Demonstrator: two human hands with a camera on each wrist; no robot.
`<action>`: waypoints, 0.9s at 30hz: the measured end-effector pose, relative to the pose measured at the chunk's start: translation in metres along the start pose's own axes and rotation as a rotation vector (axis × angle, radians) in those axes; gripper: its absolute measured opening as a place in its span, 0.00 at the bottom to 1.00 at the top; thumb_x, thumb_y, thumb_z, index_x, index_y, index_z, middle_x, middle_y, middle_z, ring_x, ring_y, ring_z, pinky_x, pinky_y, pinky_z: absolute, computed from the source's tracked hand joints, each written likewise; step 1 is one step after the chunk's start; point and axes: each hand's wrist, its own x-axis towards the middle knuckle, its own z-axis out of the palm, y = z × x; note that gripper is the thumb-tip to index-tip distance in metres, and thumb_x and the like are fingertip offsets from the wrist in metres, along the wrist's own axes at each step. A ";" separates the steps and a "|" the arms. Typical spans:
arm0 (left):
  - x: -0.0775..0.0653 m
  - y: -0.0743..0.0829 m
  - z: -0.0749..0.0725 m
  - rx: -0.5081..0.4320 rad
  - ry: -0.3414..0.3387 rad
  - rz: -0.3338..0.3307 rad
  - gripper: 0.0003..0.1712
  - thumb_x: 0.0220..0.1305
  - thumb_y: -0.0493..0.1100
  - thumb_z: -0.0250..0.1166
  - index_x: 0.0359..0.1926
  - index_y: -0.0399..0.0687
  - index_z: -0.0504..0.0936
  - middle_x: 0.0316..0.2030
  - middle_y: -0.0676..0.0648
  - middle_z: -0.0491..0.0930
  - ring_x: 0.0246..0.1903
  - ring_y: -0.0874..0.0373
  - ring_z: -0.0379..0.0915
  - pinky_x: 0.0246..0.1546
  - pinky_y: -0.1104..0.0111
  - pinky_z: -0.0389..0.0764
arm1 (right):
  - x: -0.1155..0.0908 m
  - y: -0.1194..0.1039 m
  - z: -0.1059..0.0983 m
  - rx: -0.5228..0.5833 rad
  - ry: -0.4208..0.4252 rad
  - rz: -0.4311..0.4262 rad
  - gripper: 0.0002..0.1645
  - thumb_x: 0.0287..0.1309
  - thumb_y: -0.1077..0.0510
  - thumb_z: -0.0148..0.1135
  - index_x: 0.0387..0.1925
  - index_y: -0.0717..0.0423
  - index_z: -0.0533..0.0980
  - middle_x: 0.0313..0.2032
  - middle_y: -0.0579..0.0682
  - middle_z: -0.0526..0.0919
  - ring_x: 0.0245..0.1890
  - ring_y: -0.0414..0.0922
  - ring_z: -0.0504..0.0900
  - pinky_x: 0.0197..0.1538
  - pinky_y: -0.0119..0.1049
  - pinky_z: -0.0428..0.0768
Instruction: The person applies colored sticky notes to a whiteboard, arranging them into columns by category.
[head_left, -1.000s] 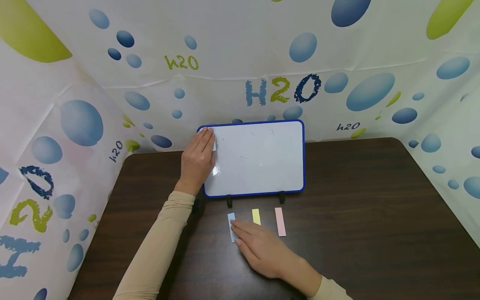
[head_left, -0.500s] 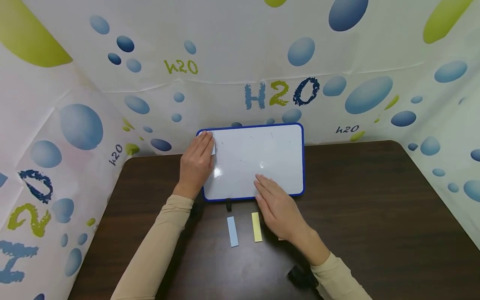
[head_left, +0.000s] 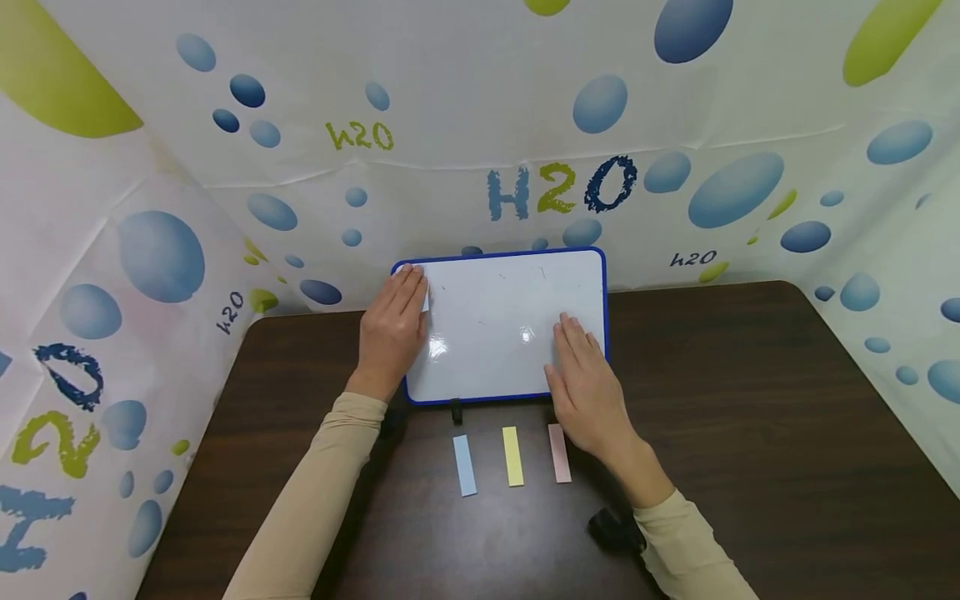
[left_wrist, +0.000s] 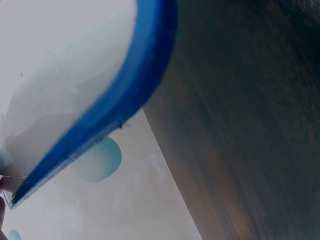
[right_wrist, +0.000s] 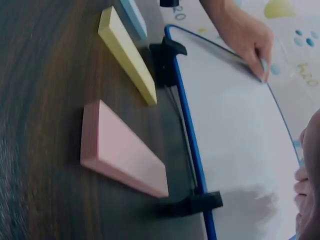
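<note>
We see a whiteboard (head_left: 502,325) with a blue frame (left_wrist: 125,95) standing propped at the far middle of a dark wooden table (head_left: 750,433), its top edge against the patterned backdrop. Two black clip feet (right_wrist: 167,57) carry its lower edge.

The left hand (head_left: 392,329) lies flat on the left part of the board, fingers straight and together, the fingertips at the upper left corner. A small pale slip (head_left: 427,296) shows just beside these fingers on the board face; we cannot tell whether the fingers press it or only lie next to it.

The right hand (head_left: 587,392) lies flat on the lower right part of the board, fingers straight and together, holding nothing. Its wrist reaches back over the table edge of the board.

Just in front of the board, three stacks of narrow sticky notes lie side by side on the table, apart from each other: a blue stack (head_left: 464,465) on the left, a yellow stack (head_left: 513,456) in the middle and a pink stack (head_left: 559,454) on the right. The pink stack lies just beside the right wrist. In the right wrist view the pink stack (right_wrist: 122,150) lies nearest the camera, with the yellow stack (right_wrist: 127,55) beyond it.

Both arms wear beige sleeves (head_left: 315,500). A backdrop (head_left: 450,125) printed with blue bubbles and "H2O" lettering encloses the table on three sides.
</note>
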 end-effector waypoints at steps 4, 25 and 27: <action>0.000 0.000 0.000 0.005 -0.012 -0.003 0.20 0.65 0.33 0.69 0.57 0.31 0.83 0.58 0.36 0.82 0.61 0.42 0.79 0.65 0.55 0.78 | 0.002 0.010 0.001 -0.047 -0.014 0.058 0.42 0.75 0.47 0.47 0.78 0.66 0.51 0.81 0.59 0.48 0.82 0.56 0.47 0.81 0.56 0.53; -0.001 0.000 -0.001 0.016 -0.042 0.016 0.20 0.69 0.36 0.67 0.59 0.32 0.82 0.60 0.36 0.81 0.63 0.43 0.78 0.67 0.55 0.76 | 0.003 0.033 0.011 -0.168 -0.083 0.083 0.49 0.70 0.50 0.59 0.78 0.69 0.48 0.81 0.63 0.42 0.82 0.58 0.43 0.81 0.55 0.54; -0.002 0.000 -0.001 0.011 -0.038 0.015 0.20 0.69 0.37 0.66 0.59 0.32 0.82 0.60 0.36 0.81 0.63 0.42 0.78 0.66 0.54 0.76 | 0.002 0.033 0.011 -0.175 -0.087 0.086 0.49 0.70 0.50 0.60 0.78 0.69 0.48 0.81 0.63 0.42 0.82 0.58 0.43 0.81 0.55 0.54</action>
